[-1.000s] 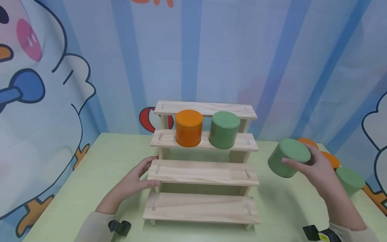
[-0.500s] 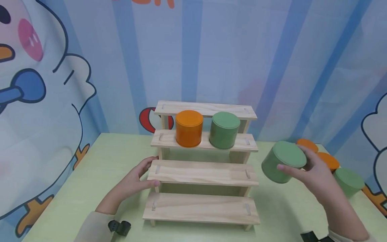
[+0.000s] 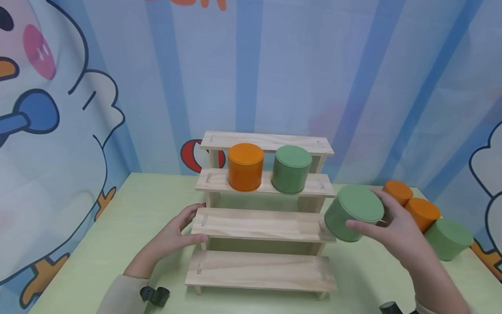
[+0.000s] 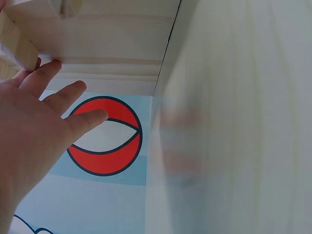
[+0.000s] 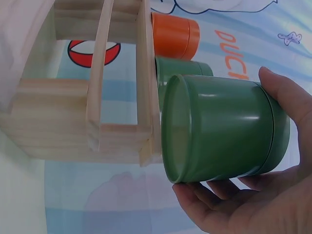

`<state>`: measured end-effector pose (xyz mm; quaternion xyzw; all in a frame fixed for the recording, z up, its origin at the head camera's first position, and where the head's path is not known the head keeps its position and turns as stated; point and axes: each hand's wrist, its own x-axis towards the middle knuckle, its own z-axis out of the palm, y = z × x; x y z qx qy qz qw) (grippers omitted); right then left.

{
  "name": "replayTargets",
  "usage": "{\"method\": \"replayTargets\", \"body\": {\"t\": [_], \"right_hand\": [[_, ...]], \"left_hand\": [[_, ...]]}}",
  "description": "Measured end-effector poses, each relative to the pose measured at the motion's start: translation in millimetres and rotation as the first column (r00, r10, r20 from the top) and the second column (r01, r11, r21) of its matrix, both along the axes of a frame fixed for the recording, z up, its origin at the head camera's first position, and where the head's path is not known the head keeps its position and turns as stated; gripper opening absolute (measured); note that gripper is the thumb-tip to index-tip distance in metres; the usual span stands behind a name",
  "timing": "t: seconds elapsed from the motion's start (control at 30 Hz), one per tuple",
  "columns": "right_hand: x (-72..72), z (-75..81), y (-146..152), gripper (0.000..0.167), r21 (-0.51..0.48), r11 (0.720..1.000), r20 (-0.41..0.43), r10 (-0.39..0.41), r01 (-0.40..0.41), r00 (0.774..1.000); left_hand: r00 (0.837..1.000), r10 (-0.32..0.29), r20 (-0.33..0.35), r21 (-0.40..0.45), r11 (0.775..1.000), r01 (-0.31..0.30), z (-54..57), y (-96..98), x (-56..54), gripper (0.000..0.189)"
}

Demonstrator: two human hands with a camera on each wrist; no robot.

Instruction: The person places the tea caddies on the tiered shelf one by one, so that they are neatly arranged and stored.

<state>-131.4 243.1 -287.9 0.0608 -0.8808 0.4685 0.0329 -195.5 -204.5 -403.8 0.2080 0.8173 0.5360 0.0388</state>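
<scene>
My right hand (image 3: 396,229) grips a green lidded can (image 3: 353,213), thumb on its near side and fingers around the far side. The can is held off the table, overlapping the right end of the stand's third board from the top. In the right wrist view the green can (image 5: 219,129) lies sideways across the picture. My left hand (image 3: 176,233) holds the left side of the stepped wooden stand (image 3: 259,270), thumb in front and fingers behind. On its second board from the top stand an orange can (image 3: 245,168) and another green can (image 3: 291,170), side by side.
At the table's right stand two orange cans (image 3: 398,192) and one green can (image 3: 449,240), close to my right forearm. A striped blue cloth with cartoon figures (image 3: 286,65) hangs behind the pale green table (image 3: 117,209).
My right hand has carried the green can leftward and slightly nearer, up to the stand's right end. The cans behind it show more fully. My left hand and the stand stay put.
</scene>
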Motion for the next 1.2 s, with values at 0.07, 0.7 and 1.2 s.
{"method": "replayTargets", "body": {"t": [0.07, 0.7, 1.2], "right_hand": [[1.2, 0.4, -4.9, 0.076, -0.015, 1.000, -0.007, 0.016, -0.016, 1.000], [-3.4, 1.3, -58.0, 0.076, -0.131, 0.980, -0.035, 0.144, -0.147, 0.989], [-12.9, -3.1, -92.5, 0.074, -0.207, 0.956, -0.021, 0.207, -0.207, 0.978]], "left_hand": [[1.000, 0.000, 0.003, 0.000, 1.000, 0.000, -0.2, 0.1, -0.2, 0.074], [1.000, -0.006, -0.025, -0.002, 1.000, 0.006, -4.0, -1.6, -2.6, 0.073], [1.000, -0.020, -0.024, 0.010, 1.000, 0.020, -3.3, -1.9, -2.2, 0.073]]}}
